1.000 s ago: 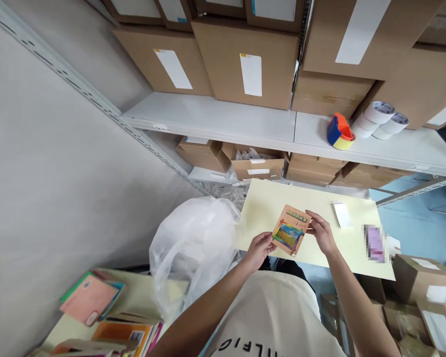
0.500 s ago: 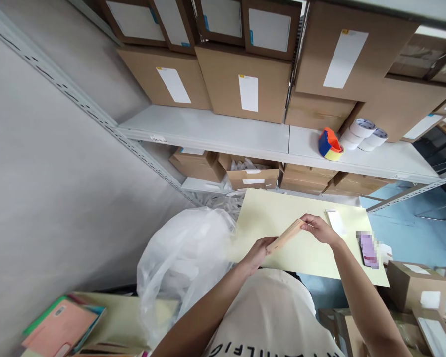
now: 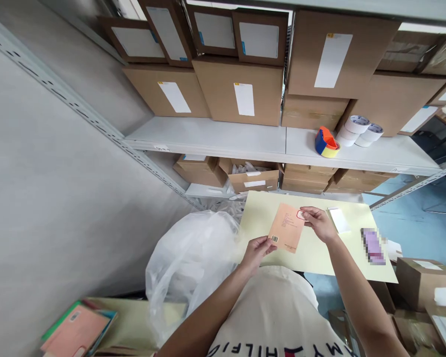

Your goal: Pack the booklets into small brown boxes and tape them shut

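Booklet (image 3: pixel 286 227): held over the near-left part of the table (image 3: pixel 321 258), apparently clear of the surface. Peach cover faces up, barcode at its near-left corner.
Left hand (image 3: pixel 258 248): pinches the near-left corner beside the barcode, thumb on top. The fingers beneath do not show.
Right hand (image 3: pixel 317 223): pinches the far-right corner, thumb tip by a small red mark. The other fingers are curled close together.
Grip, judged: holding opposite corners keeps the thin cover flat and leaves the print uncovered. The tilt toward the head suits reading it.
Slip (image 3: pixel 338 219): white, flat near the table's far edge, just beside the right hand but apart from it.
Bag (image 3: pixel 189 263): clear plastic, slumped off the table's left edge, near the left forearm. Probably parked there within reach.
Shelf (image 3: pixel 226 134): carries a coloured dispenser (image 3: pixel 326 142) and tape rolls (image 3: pixel 360 130) at its front edge, with boxes (image 3: pixel 241 89) stacked behind.
Books (image 3: pixel 76 332): pile at bottom left, well apart from the hands.
Hidden: the booklet's other face and the bag's contents.
Unclear: cover text is too small to read. A purple item (image 3: pixel 372 245) at the table's right edge is blurred beyond telling.
Cut off: books and right-side cartons run out of frame.
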Action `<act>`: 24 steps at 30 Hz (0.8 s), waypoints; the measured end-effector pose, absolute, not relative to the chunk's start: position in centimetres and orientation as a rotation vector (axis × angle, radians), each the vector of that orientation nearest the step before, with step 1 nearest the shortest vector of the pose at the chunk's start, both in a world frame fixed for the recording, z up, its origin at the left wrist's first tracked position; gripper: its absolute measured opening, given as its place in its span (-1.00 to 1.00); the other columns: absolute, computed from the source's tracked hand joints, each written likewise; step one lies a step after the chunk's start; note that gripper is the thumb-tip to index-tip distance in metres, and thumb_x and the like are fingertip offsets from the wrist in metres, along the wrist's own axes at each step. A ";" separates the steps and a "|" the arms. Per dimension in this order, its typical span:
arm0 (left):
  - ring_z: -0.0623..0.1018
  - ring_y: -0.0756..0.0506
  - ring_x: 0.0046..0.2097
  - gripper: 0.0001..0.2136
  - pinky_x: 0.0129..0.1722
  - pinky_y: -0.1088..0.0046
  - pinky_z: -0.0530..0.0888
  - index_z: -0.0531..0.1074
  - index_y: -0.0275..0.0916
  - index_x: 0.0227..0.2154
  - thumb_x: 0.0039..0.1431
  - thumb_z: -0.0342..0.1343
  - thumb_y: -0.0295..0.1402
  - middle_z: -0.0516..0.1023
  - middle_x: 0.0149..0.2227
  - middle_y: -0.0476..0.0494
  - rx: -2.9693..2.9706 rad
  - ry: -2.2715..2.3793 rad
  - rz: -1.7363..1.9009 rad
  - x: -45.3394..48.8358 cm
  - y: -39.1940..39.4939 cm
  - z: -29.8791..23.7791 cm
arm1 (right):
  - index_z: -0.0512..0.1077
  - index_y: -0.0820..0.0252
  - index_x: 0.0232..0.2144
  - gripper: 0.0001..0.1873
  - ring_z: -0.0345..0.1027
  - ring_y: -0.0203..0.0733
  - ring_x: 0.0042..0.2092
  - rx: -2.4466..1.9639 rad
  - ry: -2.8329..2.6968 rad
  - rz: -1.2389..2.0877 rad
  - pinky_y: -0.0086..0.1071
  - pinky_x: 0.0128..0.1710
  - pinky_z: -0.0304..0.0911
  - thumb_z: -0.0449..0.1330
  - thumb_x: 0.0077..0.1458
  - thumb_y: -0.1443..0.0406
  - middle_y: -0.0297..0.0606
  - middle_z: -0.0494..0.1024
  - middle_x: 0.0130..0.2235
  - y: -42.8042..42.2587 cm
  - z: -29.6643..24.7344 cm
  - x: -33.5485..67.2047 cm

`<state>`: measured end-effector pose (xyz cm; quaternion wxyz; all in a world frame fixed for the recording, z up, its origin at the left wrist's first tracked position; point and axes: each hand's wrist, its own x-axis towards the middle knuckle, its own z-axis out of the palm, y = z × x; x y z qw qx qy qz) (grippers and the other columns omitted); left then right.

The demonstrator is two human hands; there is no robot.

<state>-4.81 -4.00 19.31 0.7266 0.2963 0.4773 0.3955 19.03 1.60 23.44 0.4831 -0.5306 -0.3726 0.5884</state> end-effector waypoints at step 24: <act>0.47 0.06 -0.50 -0.57 -0.33 0.46 0.45 0.42 -0.26 -0.43 -0.29 0.47 -0.13 0.52 -0.54 0.00 0.414 0.973 0.907 -2.3 -5.1 18.4 | 0.56 0.05 -0.20 -0.58 0.45 -0.13 -0.17 -1.268 -1.198 1.353 -0.20 -0.13 0.37 0.29 -0.03 -0.04 -0.24 0.57 -0.23 -0.8 23.1 22.4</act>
